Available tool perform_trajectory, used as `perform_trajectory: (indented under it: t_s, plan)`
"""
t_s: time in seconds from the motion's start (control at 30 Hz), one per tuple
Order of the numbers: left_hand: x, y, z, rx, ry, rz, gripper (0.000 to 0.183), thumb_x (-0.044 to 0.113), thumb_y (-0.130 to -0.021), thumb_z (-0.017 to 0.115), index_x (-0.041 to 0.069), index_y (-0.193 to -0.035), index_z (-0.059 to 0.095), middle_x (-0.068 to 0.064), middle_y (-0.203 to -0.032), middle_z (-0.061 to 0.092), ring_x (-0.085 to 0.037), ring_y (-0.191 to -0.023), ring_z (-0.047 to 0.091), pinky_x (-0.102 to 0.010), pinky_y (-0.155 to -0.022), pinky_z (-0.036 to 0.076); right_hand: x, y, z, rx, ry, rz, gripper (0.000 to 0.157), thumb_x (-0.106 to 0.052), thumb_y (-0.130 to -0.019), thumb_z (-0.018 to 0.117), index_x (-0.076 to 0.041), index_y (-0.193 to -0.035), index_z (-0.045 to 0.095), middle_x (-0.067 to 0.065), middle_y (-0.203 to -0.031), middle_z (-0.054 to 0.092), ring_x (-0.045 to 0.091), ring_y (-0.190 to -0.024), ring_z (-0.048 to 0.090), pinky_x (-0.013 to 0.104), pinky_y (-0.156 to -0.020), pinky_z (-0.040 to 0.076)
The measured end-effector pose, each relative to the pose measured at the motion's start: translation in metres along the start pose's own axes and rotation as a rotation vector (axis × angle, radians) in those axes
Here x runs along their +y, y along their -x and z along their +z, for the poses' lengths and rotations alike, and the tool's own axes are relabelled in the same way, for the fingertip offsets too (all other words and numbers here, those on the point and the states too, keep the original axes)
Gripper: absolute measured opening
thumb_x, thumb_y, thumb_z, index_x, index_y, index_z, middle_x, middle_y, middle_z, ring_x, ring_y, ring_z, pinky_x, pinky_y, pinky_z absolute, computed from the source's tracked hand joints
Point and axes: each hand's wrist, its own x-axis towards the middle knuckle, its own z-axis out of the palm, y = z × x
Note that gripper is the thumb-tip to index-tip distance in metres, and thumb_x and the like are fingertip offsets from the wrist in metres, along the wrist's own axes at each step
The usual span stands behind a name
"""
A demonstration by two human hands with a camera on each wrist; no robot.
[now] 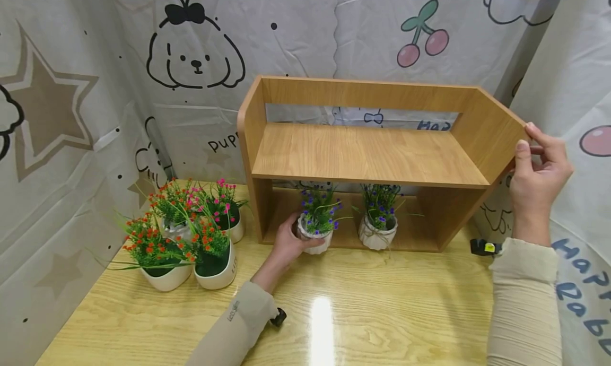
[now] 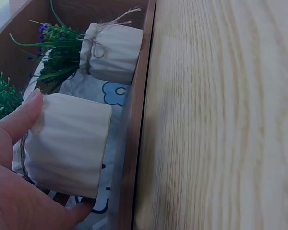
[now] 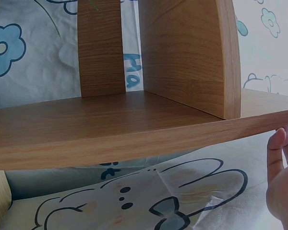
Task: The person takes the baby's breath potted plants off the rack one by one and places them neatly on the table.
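On the lower level of a wooden shelf (image 1: 372, 154) stand two white pots with purple flowers. My left hand (image 1: 288, 242) grips the left potted plant (image 1: 319, 223) round its white pot, thumb on one side and fingers on the other, as the left wrist view also shows. Beside it, untouched, is the right potted plant (image 1: 378, 231), with twine tied round its pot. My right hand (image 1: 541, 170) holds the front edge of the shelf's right side panel between thumb and fingers. In the right wrist view the fingertips (image 3: 278, 136) touch that panel's edge.
Left of the shelf, several white pots with orange and pink flowers (image 1: 205, 244) crowd together on the wooden table (image 1: 382, 307). A small black and yellow object (image 1: 484, 247) lies by the shelf's right end. Printed curtains (image 1: 305, 37) hang close behind and at both sides.
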Motion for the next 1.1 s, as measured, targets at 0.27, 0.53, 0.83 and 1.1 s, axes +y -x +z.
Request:
perform_trajectory:
  t_s: [0.27, 0.53, 0.83, 1.1]
  plan:
    - [0.006, 0.016, -0.015, -0.002, -0.004, 0.01, 0.083, 0.009, -0.074, 0.094, 0.013, -0.146, 0.053, -0.012, -0.143, 0.059, -0.032, -0.133, 0.056, -0.053, -0.112, 0.047, 0.001, 0.0, 0.0, -0.001, 0.009, 0.001, 0.027, -0.022, -0.104, 0.062, -0.026, -0.129, 0.072, -0.012, -0.127, 0.066, 0.003, -0.094, 0.055, 0.017, -0.083, 0.052]
    - [0.005, 0.03, -0.026, 0.01, 0.0, 0.02, 0.084, 0.007, -0.074, 0.094, 0.012, -0.148, 0.052, -0.014, -0.147, 0.056, -0.035, -0.137, 0.052, -0.055, -0.117, 0.042, 0.001, 0.001, 0.0, -0.002, 0.003, -0.003, 0.026, -0.023, -0.104, 0.063, -0.025, -0.128, 0.073, -0.013, -0.124, 0.066, 0.003, -0.094, 0.055, 0.017, -0.083, 0.052]
    - [0.004, 0.047, -0.035, 0.015, 0.025, 0.007, 0.084, 0.003, -0.075, 0.093, 0.015, -0.148, 0.053, -0.012, -0.147, 0.055, -0.034, -0.134, 0.054, -0.05, -0.107, 0.052, 0.002, 0.001, 0.001, -0.004, -0.007, -0.008, 0.026, -0.022, -0.104, 0.063, -0.024, -0.128, 0.073, -0.012, -0.125, 0.067, 0.003, -0.094, 0.055, 0.017, -0.082, 0.052]
    - [0.005, 0.061, -0.041, 0.02, 0.011, -0.044, 0.09, 0.008, -0.076, 0.093, 0.015, -0.153, 0.048, -0.015, -0.154, 0.05, -0.04, -0.14, 0.05, -0.049, -0.106, 0.053, 0.001, 0.0, 0.0, -0.001, 0.0, -0.007, 0.026, -0.023, -0.104, 0.063, -0.025, -0.128, 0.072, -0.013, -0.125, 0.067, 0.003, -0.094, 0.055, 0.017, -0.082, 0.051]
